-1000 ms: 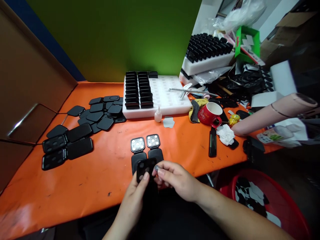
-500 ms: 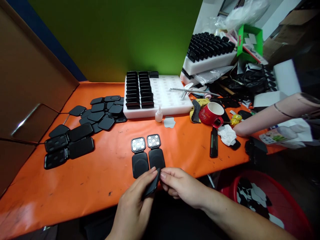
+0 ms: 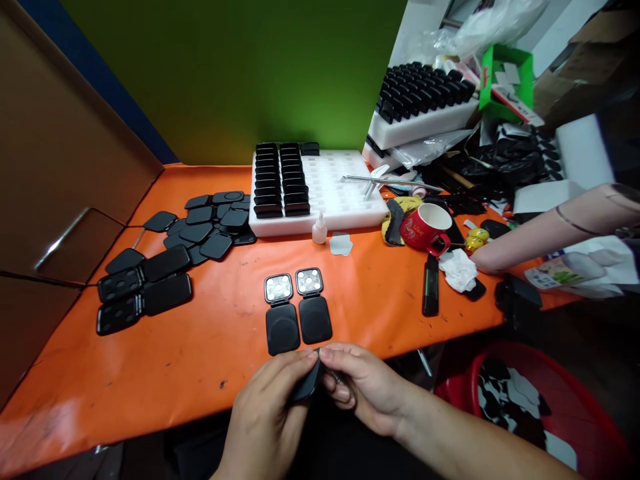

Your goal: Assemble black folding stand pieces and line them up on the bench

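Near the table's front edge, my left hand [image 3: 273, 407] grips a flat black piece [image 3: 306, 383], tilted on its edge. My right hand [image 3: 363, 383] is closed at the same piece, its thumb and fingers pinching the upper right edge. Just beyond the hands lie two opened black cases, a left one [image 3: 283, 329] and a right one [image 3: 315, 320], each with a light panel bearing round white spots at its far end. The lower part of the held piece is partly hidden by my fingers.
A white foam tray [image 3: 345, 223] holds rows of black pieces. Black cases [image 3: 167, 293] and a pile of black plates [image 3: 197, 232] lie left. A small bottle [image 3: 319, 230], a red mug [image 3: 425, 227] and a black tool [image 3: 431, 287] stand or lie rightward. A red bin [image 3: 575, 400] is lower right.
Both hands have moved slightly down toward me with the black piece. My right fingers now curl closer around its edge. The view has shifted a little.
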Action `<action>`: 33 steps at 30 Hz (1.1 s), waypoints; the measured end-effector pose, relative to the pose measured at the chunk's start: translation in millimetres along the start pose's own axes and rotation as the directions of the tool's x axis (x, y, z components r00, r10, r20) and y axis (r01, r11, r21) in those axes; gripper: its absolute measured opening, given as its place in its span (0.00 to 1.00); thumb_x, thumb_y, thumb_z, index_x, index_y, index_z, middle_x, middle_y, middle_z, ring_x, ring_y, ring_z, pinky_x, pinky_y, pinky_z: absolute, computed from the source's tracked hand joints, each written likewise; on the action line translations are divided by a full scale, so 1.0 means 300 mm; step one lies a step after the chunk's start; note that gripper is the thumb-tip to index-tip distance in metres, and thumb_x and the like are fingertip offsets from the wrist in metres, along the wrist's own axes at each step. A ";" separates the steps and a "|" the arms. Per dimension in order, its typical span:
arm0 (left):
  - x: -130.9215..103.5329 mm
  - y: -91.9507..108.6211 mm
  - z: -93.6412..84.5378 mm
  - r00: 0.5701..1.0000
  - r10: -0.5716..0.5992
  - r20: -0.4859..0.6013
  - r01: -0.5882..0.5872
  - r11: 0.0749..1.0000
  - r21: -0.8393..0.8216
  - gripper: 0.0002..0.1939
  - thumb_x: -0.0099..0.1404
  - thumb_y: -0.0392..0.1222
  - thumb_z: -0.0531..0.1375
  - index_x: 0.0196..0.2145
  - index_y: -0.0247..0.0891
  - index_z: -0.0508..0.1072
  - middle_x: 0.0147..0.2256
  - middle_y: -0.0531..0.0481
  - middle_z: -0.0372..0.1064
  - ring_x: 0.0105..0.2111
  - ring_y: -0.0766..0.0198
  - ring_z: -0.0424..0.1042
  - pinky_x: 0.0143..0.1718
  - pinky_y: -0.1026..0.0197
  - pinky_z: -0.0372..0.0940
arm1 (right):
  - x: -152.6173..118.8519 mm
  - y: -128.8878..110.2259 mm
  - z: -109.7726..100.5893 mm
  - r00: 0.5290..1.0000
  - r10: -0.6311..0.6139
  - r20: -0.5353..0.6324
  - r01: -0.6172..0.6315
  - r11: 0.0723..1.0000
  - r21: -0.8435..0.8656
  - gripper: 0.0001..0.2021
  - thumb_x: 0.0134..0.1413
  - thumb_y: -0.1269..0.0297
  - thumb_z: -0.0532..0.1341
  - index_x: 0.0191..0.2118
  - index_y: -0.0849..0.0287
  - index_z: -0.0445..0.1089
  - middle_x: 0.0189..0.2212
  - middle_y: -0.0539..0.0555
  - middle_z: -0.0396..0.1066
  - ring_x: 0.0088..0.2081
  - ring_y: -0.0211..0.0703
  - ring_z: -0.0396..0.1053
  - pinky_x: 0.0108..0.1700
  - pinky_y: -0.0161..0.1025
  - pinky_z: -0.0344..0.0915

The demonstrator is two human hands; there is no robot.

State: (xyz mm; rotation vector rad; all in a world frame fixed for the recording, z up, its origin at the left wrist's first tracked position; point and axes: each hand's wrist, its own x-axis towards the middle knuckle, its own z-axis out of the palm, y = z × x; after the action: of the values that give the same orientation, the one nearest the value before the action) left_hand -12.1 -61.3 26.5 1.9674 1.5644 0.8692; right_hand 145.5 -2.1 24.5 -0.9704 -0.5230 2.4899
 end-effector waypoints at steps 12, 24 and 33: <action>0.029 -0.002 0.002 0.758 -0.644 -0.103 0.535 0.705 -0.466 0.11 0.57 0.49 0.59 0.31 0.39 0.73 0.27 0.52 0.74 0.28 0.62 0.72 0.29 0.65 0.67 | -0.007 -0.010 0.030 0.976 0.205 0.078 -0.210 0.975 0.065 0.13 0.54 0.59 0.55 0.34 0.66 0.66 0.21 0.48 0.57 0.19 0.26 0.51 0.18 0.25 0.43; -0.027 -0.012 0.000 0.994 -0.095 -0.045 0.073 0.935 -0.348 0.22 0.60 0.32 0.55 0.49 0.55 0.66 0.45 0.53 0.71 0.41 0.62 0.72 0.39 0.63 0.68 | 0.007 -0.015 0.002 0.909 0.356 0.217 -0.415 0.824 0.385 0.09 0.52 0.61 0.55 0.32 0.64 0.64 0.19 0.48 0.59 0.18 0.28 0.53 0.15 0.24 0.40; 0.016 -0.078 -0.071 0.860 -0.434 -0.268 0.369 0.892 -0.262 0.11 0.61 0.43 0.55 0.40 0.41 0.71 0.36 0.49 0.74 0.36 0.60 0.73 0.38 0.61 0.68 | 0.063 -0.020 0.070 0.943 0.249 0.222 -0.320 0.865 0.387 0.12 0.54 0.58 0.53 0.27 0.62 0.62 0.15 0.44 0.52 0.16 0.27 0.48 0.17 0.26 0.41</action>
State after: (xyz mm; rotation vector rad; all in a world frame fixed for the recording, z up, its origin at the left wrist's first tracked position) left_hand -42.7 -51.7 25.5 1.3268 1.8935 1.1513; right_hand 119.6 8.4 31.4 -0.7132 0.1301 2.7954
